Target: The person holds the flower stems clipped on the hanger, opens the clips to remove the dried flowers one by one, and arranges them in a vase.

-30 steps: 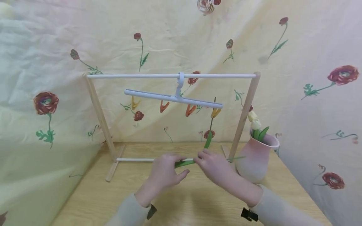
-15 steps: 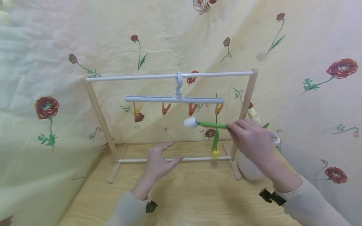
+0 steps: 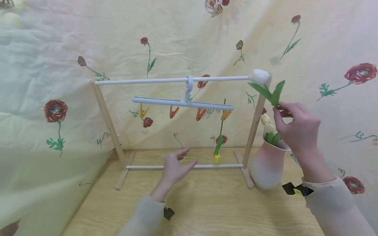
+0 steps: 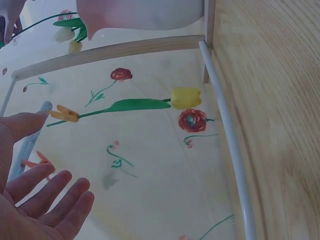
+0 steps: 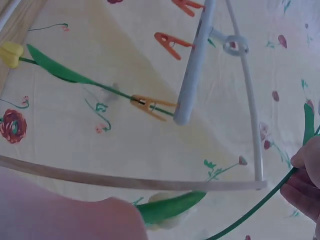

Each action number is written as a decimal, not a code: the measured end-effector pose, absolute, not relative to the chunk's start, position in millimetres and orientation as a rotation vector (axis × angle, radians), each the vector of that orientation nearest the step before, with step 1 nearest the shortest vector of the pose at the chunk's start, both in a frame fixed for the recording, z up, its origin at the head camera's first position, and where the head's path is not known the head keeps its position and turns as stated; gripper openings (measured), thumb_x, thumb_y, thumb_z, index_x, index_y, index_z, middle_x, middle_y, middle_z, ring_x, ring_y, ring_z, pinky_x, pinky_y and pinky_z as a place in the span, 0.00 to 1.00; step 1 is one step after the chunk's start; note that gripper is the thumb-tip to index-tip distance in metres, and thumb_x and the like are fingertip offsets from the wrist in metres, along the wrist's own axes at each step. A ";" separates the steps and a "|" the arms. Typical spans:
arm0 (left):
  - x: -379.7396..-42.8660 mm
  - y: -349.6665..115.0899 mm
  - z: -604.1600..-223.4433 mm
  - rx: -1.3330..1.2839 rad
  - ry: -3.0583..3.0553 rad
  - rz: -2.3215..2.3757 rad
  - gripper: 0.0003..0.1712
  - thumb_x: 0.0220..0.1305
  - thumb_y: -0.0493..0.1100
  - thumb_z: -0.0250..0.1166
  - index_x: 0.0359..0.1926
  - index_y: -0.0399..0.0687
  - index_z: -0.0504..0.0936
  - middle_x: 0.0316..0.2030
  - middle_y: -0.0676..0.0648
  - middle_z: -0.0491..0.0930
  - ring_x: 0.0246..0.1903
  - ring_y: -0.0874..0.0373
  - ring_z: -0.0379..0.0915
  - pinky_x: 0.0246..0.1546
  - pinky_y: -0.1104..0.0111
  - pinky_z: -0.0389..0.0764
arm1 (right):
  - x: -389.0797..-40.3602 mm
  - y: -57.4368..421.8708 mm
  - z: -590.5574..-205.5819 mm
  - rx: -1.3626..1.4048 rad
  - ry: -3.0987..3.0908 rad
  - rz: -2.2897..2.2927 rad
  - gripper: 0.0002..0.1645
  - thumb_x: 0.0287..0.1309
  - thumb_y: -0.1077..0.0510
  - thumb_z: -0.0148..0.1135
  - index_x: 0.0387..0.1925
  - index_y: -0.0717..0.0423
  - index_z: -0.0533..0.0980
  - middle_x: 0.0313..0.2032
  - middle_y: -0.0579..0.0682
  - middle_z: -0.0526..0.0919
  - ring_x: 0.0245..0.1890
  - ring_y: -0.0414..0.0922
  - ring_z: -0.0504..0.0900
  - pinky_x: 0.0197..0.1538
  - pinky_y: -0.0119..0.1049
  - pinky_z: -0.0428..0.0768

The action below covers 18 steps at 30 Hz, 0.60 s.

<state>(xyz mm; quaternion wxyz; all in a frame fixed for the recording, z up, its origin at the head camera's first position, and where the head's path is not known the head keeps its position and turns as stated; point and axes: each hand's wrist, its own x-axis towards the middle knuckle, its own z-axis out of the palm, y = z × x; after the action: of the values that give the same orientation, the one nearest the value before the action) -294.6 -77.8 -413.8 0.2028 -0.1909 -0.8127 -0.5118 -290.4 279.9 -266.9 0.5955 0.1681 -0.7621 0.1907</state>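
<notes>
My right hand (image 3: 298, 126) pinches the stem of a white tulip (image 3: 260, 77) between thumb and fingers, bloom up, in front of the rack's right post. In the right wrist view its green stem (image 5: 265, 200) runs down from the fingers. My left hand (image 3: 176, 167) is held near the lower bar, thumb and fingers spread, holding nothing. A yellow tulip (image 3: 217, 159) hangs bloom down from a yellow clip (image 3: 225, 115) at the right end of the pale blue hanger (image 3: 165, 101). Two orange clips (image 3: 200, 114) and another yellow clip (image 3: 143, 110) hang without flowers.
The hanger hooks over the white top bar (image 3: 141, 81) of a wooden-legged rack, tilting down to the right. A pink and white vase (image 3: 267, 167) with pale tulips (image 3: 267, 124) stands beside the right post (image 3: 255, 127). Flower-printed cloth surrounds the wooden table (image 3: 206, 203).
My right hand has left the lower bar and risen right with the white tulip, its bloom turning from left to up. My left hand has come off the green leaf and stays low, fingers spread.
</notes>
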 end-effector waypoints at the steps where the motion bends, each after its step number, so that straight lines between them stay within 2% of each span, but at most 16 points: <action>1: -295.5 -76.4 -414.0 -0.524 -2.270 -1.441 0.29 0.58 0.43 0.81 0.59 0.38 0.86 0.56 0.39 0.89 0.53 0.43 0.88 0.58 0.51 0.88 | -292.3 282.9 -267.7 0.377 -1.767 0.454 0.12 0.65 0.63 0.68 0.46 0.68 0.87 0.38 0.68 0.91 0.31 0.62 0.88 0.47 0.04 0.59; 2: -296.6 -75.2 -414.6 -0.517 -2.269 -1.447 0.28 0.58 0.43 0.81 0.59 0.38 0.87 0.56 0.39 0.89 0.53 0.44 0.88 0.57 0.51 0.88 | -294.1 285.6 -268.6 0.364 -1.764 0.463 0.12 0.66 0.63 0.68 0.45 0.68 0.87 0.38 0.68 0.91 0.32 0.60 0.88 0.47 0.04 0.59; 5: -300.1 -72.5 -418.3 -0.508 -2.263 -1.459 0.27 0.58 0.42 0.81 0.58 0.38 0.87 0.56 0.40 0.89 0.52 0.45 0.88 0.56 0.52 0.89 | -298.5 291.9 -270.8 0.345 -1.763 0.502 0.12 0.65 0.63 0.68 0.46 0.67 0.87 0.39 0.68 0.91 0.34 0.32 0.87 0.48 0.04 0.62; 7: -302.3 -71.0 -421.1 -0.501 -2.265 -1.468 0.27 0.59 0.42 0.80 0.58 0.39 0.87 0.56 0.41 0.89 0.52 0.46 0.88 0.55 0.54 0.90 | -300.2 294.4 -271.3 0.345 -1.765 0.521 0.12 0.65 0.63 0.68 0.46 0.67 0.87 0.39 0.68 0.91 0.36 0.14 0.77 0.48 0.04 0.63; 9: -304.1 -69.4 -423.7 -0.501 -2.262 -1.481 0.26 0.59 0.42 0.80 0.58 0.40 0.87 0.56 0.42 0.89 0.51 0.47 0.89 0.54 0.54 0.90 | -300.7 296.9 -271.2 0.349 -1.776 0.529 0.13 0.65 0.62 0.68 0.46 0.68 0.87 0.39 0.68 0.91 0.40 0.03 0.67 0.49 0.03 0.64; 18: -307.5 -59.7 -428.6 -0.492 -2.268 -1.532 0.26 0.60 0.41 0.80 0.58 0.40 0.87 0.57 0.42 0.89 0.51 0.46 0.88 0.55 0.54 0.89 | -305.0 302.9 -276.6 0.306 -1.778 0.556 0.10 0.61 0.68 0.68 0.42 0.71 0.87 0.37 0.71 0.90 0.38 0.01 0.65 0.45 0.00 0.61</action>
<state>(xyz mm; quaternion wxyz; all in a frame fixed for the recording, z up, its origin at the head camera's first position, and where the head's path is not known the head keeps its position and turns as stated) -307.5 -59.7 -428.6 0.1793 -0.1740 -0.8024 -0.5420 -305.0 302.9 -276.6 0.5867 0.1313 -0.7627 0.2386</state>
